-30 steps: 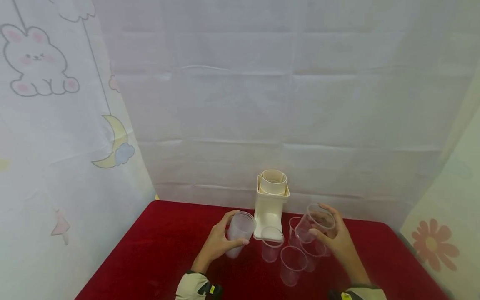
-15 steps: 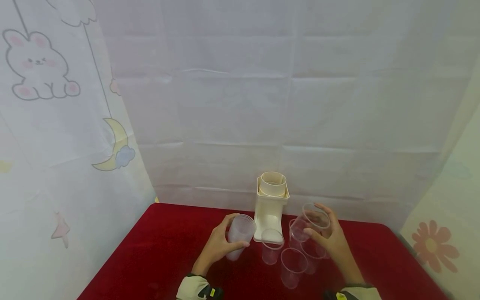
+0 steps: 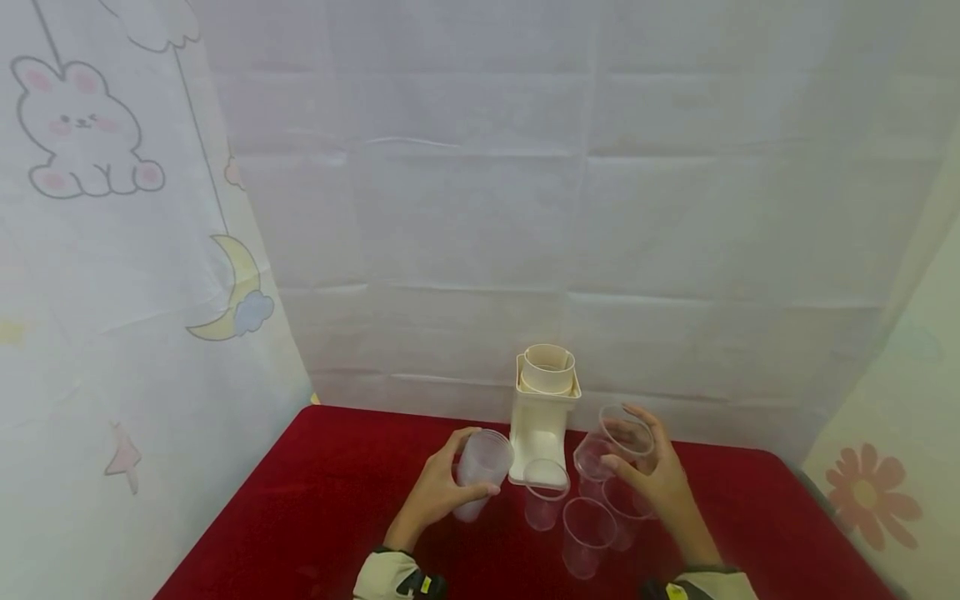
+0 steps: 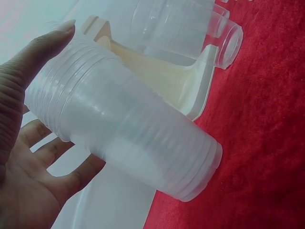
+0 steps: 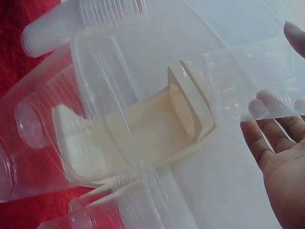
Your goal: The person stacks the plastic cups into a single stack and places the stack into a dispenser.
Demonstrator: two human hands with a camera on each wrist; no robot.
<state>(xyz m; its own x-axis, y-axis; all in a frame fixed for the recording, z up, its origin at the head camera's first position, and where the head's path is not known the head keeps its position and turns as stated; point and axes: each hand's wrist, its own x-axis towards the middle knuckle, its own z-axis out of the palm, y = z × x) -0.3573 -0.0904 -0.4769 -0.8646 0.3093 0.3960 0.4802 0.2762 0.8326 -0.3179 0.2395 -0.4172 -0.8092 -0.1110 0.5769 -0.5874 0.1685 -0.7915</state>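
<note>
My left hand (image 3: 431, 493) grips a stack of nested clear plastic cups (image 3: 480, 477) just above the red cloth, left of centre. In the left wrist view the rims of the stack (image 4: 71, 90) lie between thumb and fingers, and the bases point down toward the cloth. My right hand (image 3: 667, 483) holds a single clear plastic cup (image 3: 618, 435), tilted, over the standing cups at the right. The right wrist view shows fingertips behind the wall of that cup (image 5: 238, 81). Several clear cups stand beneath and beside it, among them a front cup (image 3: 585, 554) and a left cup (image 3: 542, 508).
A cream-coloured plastic stand (image 3: 543, 412) with a round collar on top is at the back of the table, between the hands. Red cloth (image 3: 337, 500) covers the table. A pale sheet (image 3: 450, 333) hangs behind, and a printed one (image 3: 135, 375) at the left.
My right hand has moved slightly left with its cup, which now overlaps the back standing cup more. The left hand and its stack have hardly moved.
</note>
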